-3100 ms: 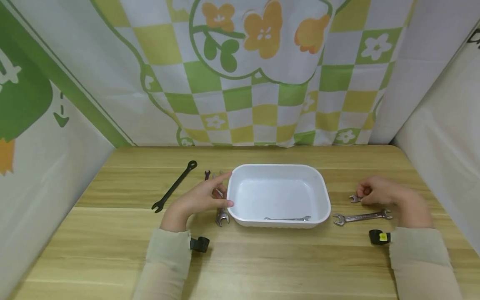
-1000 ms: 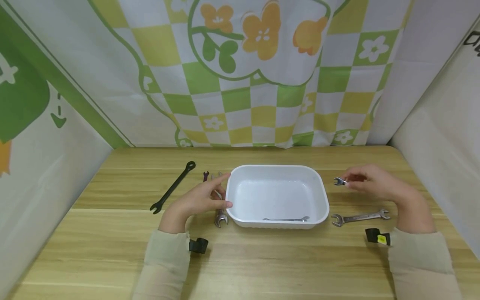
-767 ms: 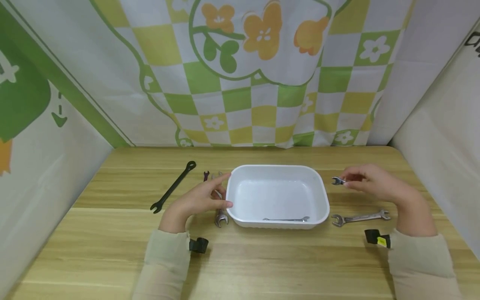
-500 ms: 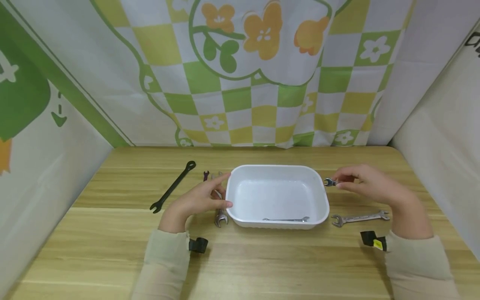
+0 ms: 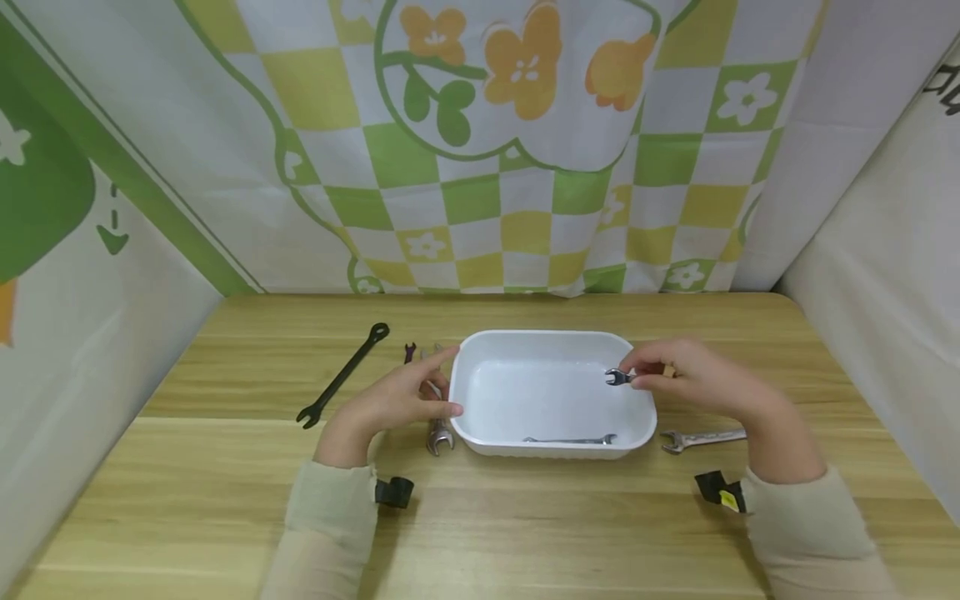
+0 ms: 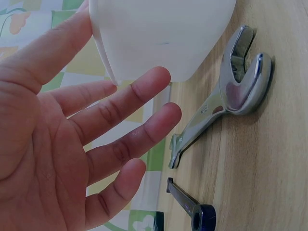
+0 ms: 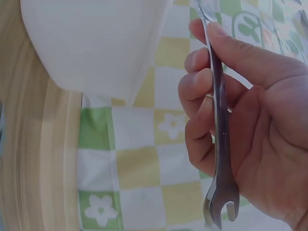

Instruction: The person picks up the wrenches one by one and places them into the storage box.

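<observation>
In the head view my right hand (image 5: 693,375) pinches a small silver open-ended wrench (image 5: 618,377) between thumb and fingers, its head above the right side of a white tray (image 5: 555,451). The right wrist view shows the length of this wrench (image 7: 220,120) running along the palm, one forked end pointing down. My left hand (image 5: 397,404), fingers spread and slightly bent, touches the tray's left rim with thumb and index finger; in the left wrist view the other fingers (image 6: 137,132) hold nothing. Inside the tray a thin silver wrench (image 5: 570,440) lies along the near wall.
A long black wrench (image 5: 341,377) lies at the left. Beside the left hand are a silver wrench (image 5: 440,437) and a small dark wrench (image 5: 409,352), partly hidden. Right of the tray lies another silver wrench (image 5: 701,439), its far end behind the right wrist. A patterned curtain (image 5: 525,208) hangs behind.
My right hand picked the small wrench up from the table at the right and carried it left, from beside the tray to over it. The left hand stayed at the rim.
</observation>
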Motion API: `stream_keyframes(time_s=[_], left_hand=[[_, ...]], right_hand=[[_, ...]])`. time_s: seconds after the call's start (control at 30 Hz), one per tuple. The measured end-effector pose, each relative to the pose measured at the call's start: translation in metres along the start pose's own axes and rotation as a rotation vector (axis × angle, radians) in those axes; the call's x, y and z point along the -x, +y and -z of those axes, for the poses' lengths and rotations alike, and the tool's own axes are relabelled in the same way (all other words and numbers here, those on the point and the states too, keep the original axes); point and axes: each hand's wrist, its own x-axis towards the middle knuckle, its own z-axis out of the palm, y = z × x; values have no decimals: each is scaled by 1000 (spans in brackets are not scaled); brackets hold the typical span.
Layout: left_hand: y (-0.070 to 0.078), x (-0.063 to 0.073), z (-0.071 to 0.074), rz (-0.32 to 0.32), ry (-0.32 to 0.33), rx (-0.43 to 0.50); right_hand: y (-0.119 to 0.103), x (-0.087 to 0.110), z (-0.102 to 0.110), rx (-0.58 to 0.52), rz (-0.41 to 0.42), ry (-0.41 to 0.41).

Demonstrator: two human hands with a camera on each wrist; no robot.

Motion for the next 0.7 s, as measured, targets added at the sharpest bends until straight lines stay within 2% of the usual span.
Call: stream_keyframes(time_s=[0.33, 0.7], left_hand=[[-1, 1, 0, 4, 3, 1], [-1, 1, 1, -8, -2, -2]], right_hand=[[-13, -16, -17, -19, 176, 23], [-20, -27, -28, -77, 255, -28]])
